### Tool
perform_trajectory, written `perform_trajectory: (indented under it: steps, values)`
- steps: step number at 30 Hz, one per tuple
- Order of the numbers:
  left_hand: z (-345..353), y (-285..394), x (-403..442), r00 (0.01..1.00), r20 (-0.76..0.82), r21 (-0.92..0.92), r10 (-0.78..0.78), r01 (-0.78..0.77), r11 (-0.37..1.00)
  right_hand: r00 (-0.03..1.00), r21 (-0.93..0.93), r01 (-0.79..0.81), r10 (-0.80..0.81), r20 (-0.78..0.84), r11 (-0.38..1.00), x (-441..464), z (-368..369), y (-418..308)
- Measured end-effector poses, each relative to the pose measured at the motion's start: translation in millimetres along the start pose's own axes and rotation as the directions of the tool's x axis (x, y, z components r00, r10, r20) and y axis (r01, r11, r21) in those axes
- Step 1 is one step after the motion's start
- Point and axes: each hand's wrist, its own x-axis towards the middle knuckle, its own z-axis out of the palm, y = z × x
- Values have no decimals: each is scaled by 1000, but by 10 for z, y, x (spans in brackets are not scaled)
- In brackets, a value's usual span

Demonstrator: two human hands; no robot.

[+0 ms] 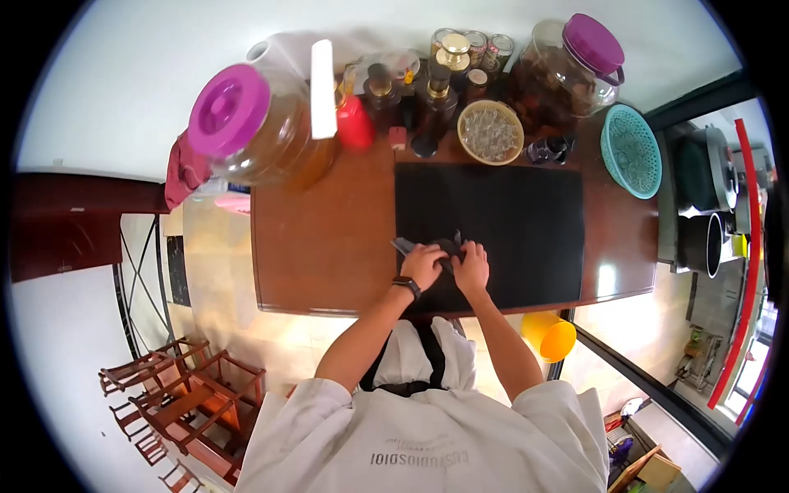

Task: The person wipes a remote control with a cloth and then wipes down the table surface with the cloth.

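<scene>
A small dark grey item [446,246] lies over the black mat [509,214], between my two hands. It looks soft and crumpled, but its kind cannot be made out against the dark mat. My left hand [423,264], with a black watch [407,285] on the wrist, has its fingers closed on the item's left part. A lighter grey end [402,245] sticks out to the left beyond those fingers. My right hand [471,268] pinches the right part, where a narrow tip points upward. Fingers hide much of the item.
The brown table [320,246] holds a large purple-lidded jar [279,123], a red bottle [355,123], dark bottles [434,103], a round basket [491,158], another jar [546,70] and a turquoise basket [631,152]. A yellow bin [549,337] stands below the front edge.
</scene>
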Motion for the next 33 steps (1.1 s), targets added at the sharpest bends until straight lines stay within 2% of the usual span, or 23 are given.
perform_trajectory:
  steps: [4, 8, 12, 15, 25, 27, 33]
  values:
    - [187, 201, -590, 998, 63, -2, -7, 7, 1000, 1000, 4, 3, -3, -21, 1000, -649, 22, 243]
    - [320, 260, -992, 989, 145, 2, -27, 27, 1000, 998, -1, -67, 67, -2, 998, -1105, 66, 383]
    - [396, 297, -1255, 987, 150, 13, -53, 51, 999, 997, -34, -80, 80, -5, 996, -1365, 116, 396]
    - [454, 316, -1392, 993, 97, -3, -68, 69, 998, 997, -63, -73, 74, 5, 995, -1440, 112, 407]
    - [435, 334, -1198, 996, 45, 10, -75, 75, 997, 996, -103, -90, 91, 3, 991, -1241, 90, 333]
    - [424, 319, -1056, 996, 6, -21, -88, 89, 996, 997, -85, -83, 81, -17, 993, -1125, 80, 303]
    - [274, 228, -401, 995, -7, 60, -103, 103, 993, 996, -23, -92, 92, -14, 995, -476, -13, 148]
